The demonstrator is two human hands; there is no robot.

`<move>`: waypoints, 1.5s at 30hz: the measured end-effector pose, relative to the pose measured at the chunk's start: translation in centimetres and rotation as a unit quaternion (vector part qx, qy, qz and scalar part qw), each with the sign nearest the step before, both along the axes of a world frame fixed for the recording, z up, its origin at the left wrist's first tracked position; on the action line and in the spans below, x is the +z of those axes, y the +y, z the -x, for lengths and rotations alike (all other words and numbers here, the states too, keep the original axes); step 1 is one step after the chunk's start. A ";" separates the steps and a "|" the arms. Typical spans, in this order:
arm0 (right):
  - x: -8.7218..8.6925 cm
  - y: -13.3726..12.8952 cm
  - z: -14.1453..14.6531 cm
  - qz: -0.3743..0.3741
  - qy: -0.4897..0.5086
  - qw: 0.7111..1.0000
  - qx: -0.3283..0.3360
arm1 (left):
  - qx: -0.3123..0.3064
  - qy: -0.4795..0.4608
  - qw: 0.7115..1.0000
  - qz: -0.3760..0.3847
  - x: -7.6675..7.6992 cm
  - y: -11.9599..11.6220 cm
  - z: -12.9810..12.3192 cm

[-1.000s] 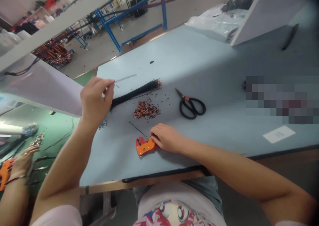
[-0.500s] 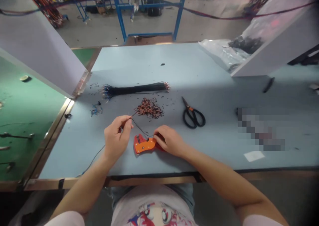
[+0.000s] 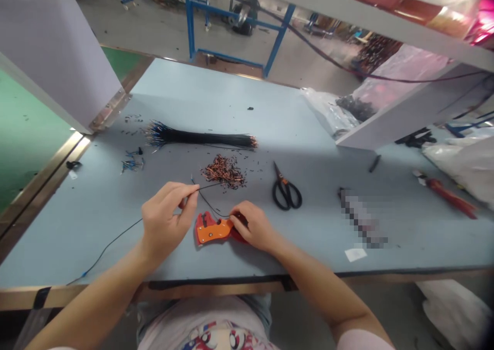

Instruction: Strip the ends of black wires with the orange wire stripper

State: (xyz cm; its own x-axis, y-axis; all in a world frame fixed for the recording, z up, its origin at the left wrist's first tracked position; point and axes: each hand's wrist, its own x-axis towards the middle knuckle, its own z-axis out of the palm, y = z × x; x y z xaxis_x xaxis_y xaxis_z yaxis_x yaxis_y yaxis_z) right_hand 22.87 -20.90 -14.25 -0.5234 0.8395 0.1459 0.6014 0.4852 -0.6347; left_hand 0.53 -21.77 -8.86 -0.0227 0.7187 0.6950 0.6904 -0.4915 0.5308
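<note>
My left hand pinches a thin black wire between thumb and fingertips. One part of the wire sticks out to the right, toward a pile of copper-and-black wire scraps. Behind my wrist, a wire trails down to the front edge of the table. My right hand is closed around the handles of an orange and red wire stripper lying on the table, its jaws pointing left. Another black strand curves to the right fingertips; whether they grip it I cannot tell. The handles are mostly hidden.
Beyond the scraps lies a bundle of black wires. Black-handled scissors lie to the right. Small blue-ended pieces are at left. Farther right are a white paper, a red-handled tool and plastic bags.
The view has turned and tilted, showing more of the table's right side. The wire part at my left fingertips now points right rather than up and right. My right hand stays on the wire stripper.
</note>
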 end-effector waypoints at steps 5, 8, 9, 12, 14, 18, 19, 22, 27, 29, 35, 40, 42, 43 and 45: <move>0.0 0.0 0.0 0.001 0.009 1.000 0.002 | -0.004 -0.006 1.000 -0.012 0.2 0.0 -0.1; 0.0 0.1 -0.1 0.000 0.010 1.000 0.004 | -0.006 -0.006 1.000 -0.012 0.2 -0.1 -0.1; 0.0 0.1 -0.1 -0.001 0.009 1.000 0.004 | -0.005 -0.007 1.000 -0.010 0.1 -0.1 -0.1; -0.1 0.0 -0.1 -0.002 0.004 1.000 0.003 | -0.001 -0.005 1.000 0.005 -0.1 0.0 -0.2; -0.1 0.0 0.0 -0.004 0.003 1.000 0.003 | 0.001 -0.002 1.000 0.018 -0.2 0.0 -0.2; -0.1 0.0 0.0 -0.002 0.001 1.000 0.006 | -0.001 0.000 1.000 0.027 -0.1 -0.1 -0.1; -0.1 0.0 0.0 -0.002 0.001 1.000 0.006 | -0.003 -0.001 1.000 0.025 -0.1 -0.1 -0.1; 0.0 0.0 0.0 -0.004 0.004 1.000 0.004 | -0.009 -0.005 1.000 0.023 0.0 -0.1 0.0; 0.1 0.0 0.0 0.001 0.001 1.000 0.001 | -0.011 -0.014 1.000 0.024 -0.1 -0.1 0.0; 0.1 0.0 0.0 0.001 0.000 1.000 0.002 | -0.012 -0.015 1.000 0.024 -0.1 0.0 0.0; 0.0 0.0 0.0 -0.001 0.000 1.000 0.002 | -0.020 -0.015 1.000 0.019 -0.1 0.0 -0.1; -0.2 0.0 -0.1 -0.004 0.006 1.000 0.005 | 0.008 0.027 0.999 -0.037 -0.3 0.5 0.3; -0.2 0.0 -0.1 -0.002 0.010 1.000 0.006 | 0.057 0.084 0.990 -0.099 -0.3 1.0 1.1; -0.2 0.0 -0.1 -0.002 0.011 1.000 0.006 | 0.092 0.117 0.980 -0.132 -0.3 1.4 1.7; -0.3 0.0 -0.1 -0.004 0.014 1.000 0.007 | 0.163 0.173 0.953 -0.187 -0.1 2.4 3.1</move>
State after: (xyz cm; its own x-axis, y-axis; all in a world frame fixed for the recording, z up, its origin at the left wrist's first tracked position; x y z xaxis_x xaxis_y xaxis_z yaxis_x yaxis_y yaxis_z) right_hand 22.98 -20.92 -14.52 -0.5315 0.8305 0.1668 0.5763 0.4988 -0.6474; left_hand -2.58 -19.37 -8.97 0.0744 0.4126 0.9079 0.9404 -0.3321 0.0738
